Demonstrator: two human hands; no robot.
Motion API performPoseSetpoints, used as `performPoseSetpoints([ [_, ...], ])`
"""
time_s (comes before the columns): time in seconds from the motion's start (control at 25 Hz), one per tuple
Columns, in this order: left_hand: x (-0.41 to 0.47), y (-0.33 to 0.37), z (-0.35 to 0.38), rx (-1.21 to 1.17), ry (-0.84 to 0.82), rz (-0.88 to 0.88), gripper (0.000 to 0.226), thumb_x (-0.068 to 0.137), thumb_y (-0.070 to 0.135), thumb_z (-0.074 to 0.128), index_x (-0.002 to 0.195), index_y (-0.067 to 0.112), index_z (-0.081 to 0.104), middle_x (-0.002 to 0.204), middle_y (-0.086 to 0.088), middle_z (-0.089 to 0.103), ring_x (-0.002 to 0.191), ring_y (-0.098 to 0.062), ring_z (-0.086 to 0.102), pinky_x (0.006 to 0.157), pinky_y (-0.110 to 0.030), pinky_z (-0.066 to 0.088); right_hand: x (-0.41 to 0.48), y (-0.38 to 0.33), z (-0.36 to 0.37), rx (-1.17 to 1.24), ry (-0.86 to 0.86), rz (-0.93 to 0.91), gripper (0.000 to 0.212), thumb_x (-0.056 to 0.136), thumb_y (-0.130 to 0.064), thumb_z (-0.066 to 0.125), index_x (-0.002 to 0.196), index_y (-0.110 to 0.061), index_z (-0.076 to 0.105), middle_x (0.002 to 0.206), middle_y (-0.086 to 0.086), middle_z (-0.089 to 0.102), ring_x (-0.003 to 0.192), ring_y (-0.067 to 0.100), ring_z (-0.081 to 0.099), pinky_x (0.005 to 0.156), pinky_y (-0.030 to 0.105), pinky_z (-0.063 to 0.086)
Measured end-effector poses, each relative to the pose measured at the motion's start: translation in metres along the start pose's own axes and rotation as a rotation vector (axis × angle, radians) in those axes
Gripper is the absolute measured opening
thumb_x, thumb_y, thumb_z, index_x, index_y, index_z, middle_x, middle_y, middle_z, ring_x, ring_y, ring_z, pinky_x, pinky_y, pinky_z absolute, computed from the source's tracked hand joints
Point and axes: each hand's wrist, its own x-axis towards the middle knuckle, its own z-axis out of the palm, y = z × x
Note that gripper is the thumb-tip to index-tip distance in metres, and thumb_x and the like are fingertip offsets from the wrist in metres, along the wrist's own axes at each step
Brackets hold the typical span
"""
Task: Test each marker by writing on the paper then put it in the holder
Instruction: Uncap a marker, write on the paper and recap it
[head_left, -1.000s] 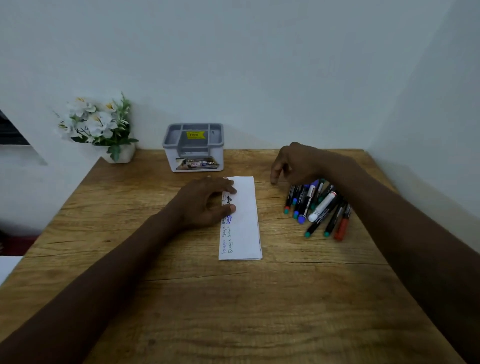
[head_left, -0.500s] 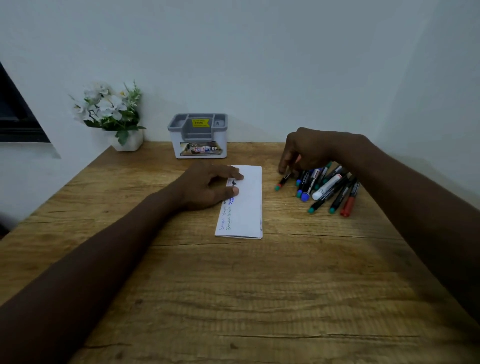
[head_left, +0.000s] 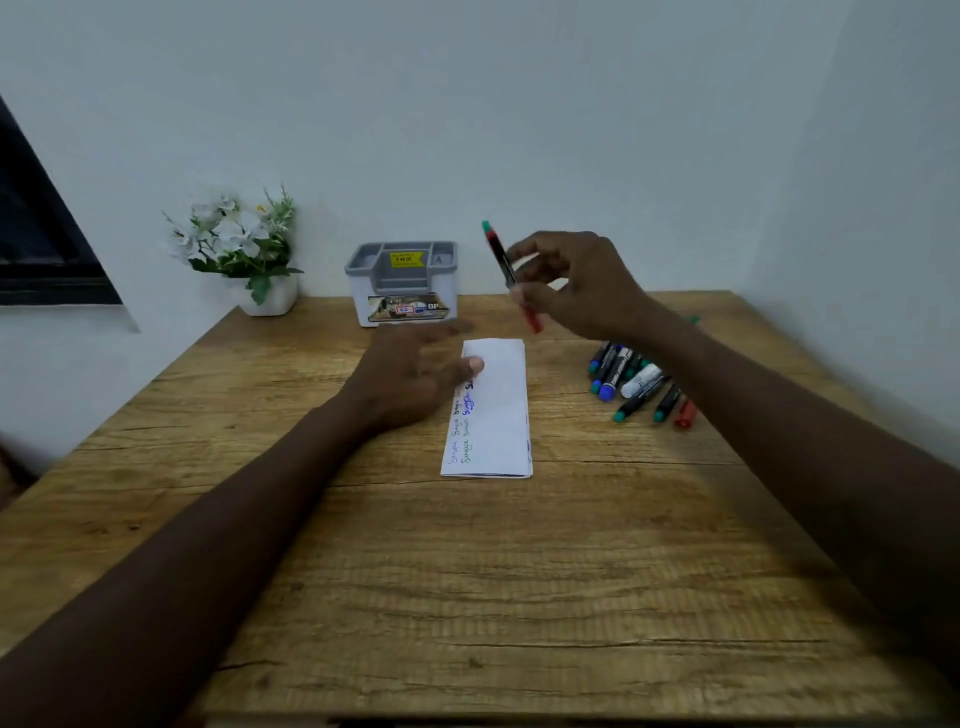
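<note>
On the wooden worktop (head_left: 467, 571) the folded paper (head_left: 498, 415) lies lengthwise, with lines of writing down its left side. The left hand (head_left: 415, 374) rests beside it, fingers loosely spread and only the thumb tip on the paper's left edge. That light hold is the main risk, since a writing stroke could drag or swivel the sheet. The grey-and-white holder (head_left: 363, 306) stands behind the paper by the wall. No marker shows above its rim, and a hurried drop into its divided compartments could miss. The white pot (head_left: 275, 304) to its left holds white flowers. The loose markers (head_left: 634, 382) lie heaped right of the paper, where the right forearm could scatter them. Above the paper's far end the right hand (head_left: 576, 283) pinches a green-capped marker (head_left: 501, 260), tilted and clear of the worktop. Blur makes it possibly two markers, and a capped tip would leave no mark.
</note>
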Motion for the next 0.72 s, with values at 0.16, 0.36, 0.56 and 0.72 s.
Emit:
performPoseSetpoints([
  [0.16,0.003,0.02,0.005,-0.192,0.162,0.031,0.041,0.094,0.045,0.069,0.127,0.023,0.071,0.114,0.005,0.077,0.099,0.001,0.072,0.087,-0.026,0.06,-0.008,-0.029,0.036,0.461,0.119,0.207,0.035,0.087,-0.007,0.079,0.118,-0.001,0.066,0.092,0.015,0.076,0.082,0.029,0.078,0.073,0.043,0.065],
  [0.36,0.005,0.02,0.008,-0.1,0.261,0.175,0.017,0.103,0.022,0.061,0.099,0.019,0.078,0.071,0.015,0.068,0.055,0.006,0.063,0.06,-0.007,0.046,-0.021,-0.048,0.046,0.56,0.157,0.357,0.032,0.09,-0.029,0.079,0.085,-0.001,0.064,0.067,0.009,0.07,0.054,0.021,0.067,0.048,0.03,0.052],
  [0.56,0.004,0.024,-0.001,-0.04,-0.004,0.287,0.025,0.105,0.015,0.054,0.088,0.019,0.071,0.067,0.019,0.062,0.059,0.003,0.055,0.06,-0.011,0.038,-0.029,-0.056,0.039,0.363,-0.161,0.639,0.064,0.104,-0.054,0.046,0.068,-0.004,0.064,0.048,0.004,0.048,0.034,0.011,0.034,0.04,0.02,0.026],
  [0.72,0.0,0.015,-0.021,-0.404,-0.405,0.041,0.035,0.111,0.019,0.042,0.085,0.004,0.06,0.063,0.01,0.05,0.053,-0.008,0.044,0.049,-0.021,0.044,-0.032,-0.064,0.034,0.398,-0.331,0.553,0.055,0.107,-0.029,0.043,0.068,-0.001,0.071,0.048,0.005,0.06,0.031,0.013,0.04,0.035,0.017,0.027],
])
